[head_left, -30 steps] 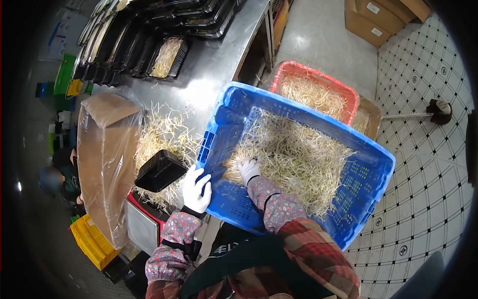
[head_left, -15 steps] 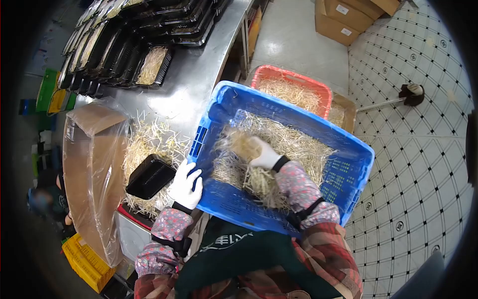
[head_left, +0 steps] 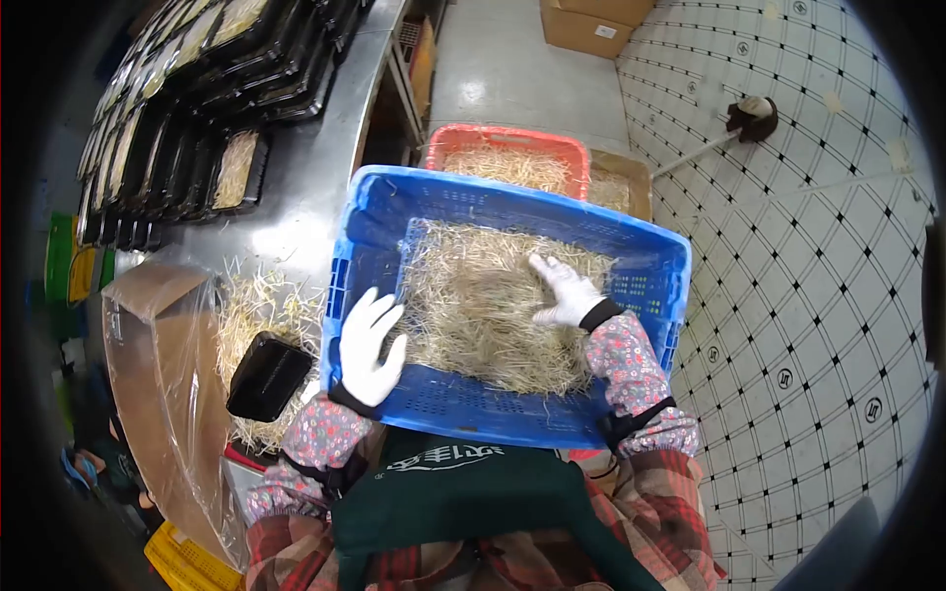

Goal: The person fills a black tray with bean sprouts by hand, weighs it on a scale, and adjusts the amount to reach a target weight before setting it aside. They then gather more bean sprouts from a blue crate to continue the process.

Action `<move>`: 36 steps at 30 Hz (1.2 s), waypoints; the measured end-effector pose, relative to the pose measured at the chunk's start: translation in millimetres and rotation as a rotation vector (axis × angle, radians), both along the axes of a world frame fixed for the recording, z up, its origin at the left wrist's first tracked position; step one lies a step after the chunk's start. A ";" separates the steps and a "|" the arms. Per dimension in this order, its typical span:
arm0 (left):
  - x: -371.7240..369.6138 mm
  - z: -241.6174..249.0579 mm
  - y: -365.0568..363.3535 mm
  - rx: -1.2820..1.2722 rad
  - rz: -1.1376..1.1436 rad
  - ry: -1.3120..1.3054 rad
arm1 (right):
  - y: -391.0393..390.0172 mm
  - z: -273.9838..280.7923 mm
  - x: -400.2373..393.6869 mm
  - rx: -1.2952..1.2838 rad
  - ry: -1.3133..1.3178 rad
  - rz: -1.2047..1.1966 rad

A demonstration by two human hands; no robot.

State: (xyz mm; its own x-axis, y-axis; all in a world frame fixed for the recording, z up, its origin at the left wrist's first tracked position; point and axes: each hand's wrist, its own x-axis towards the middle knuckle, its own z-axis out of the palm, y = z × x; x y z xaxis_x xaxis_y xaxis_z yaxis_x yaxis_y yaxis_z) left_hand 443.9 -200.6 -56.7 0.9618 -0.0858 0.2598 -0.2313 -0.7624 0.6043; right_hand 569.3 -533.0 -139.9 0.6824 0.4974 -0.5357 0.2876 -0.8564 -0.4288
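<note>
A blue crate in front of me holds a wide heap of pale sprouts, part of it blurred by motion. My left hand, in a white glove, is over the crate's left side with its fingers apart and nothing in it. My right hand, also gloved, is at the right part of the heap, its fingers spread. Left of the crate an empty black tray rests tilted on a pile of loose sprouts on the metal table.
Stacked black trays with sprouts stand at the upper left. A red basket and a cardboard box are behind the crate. A plastic-covered carton and a yellow crate lie left. Another person is partly visible at far left.
My left hand has moved from the crate's rim to inside its left side. My right hand has moved right and released the clump of sprouts. The view has shifted.
</note>
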 end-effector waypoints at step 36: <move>46.6 -194.0 -122.9 0.491 -0.511 0.850 | -19.8 -76.4 -89.4 -0.203 -0.133 0.068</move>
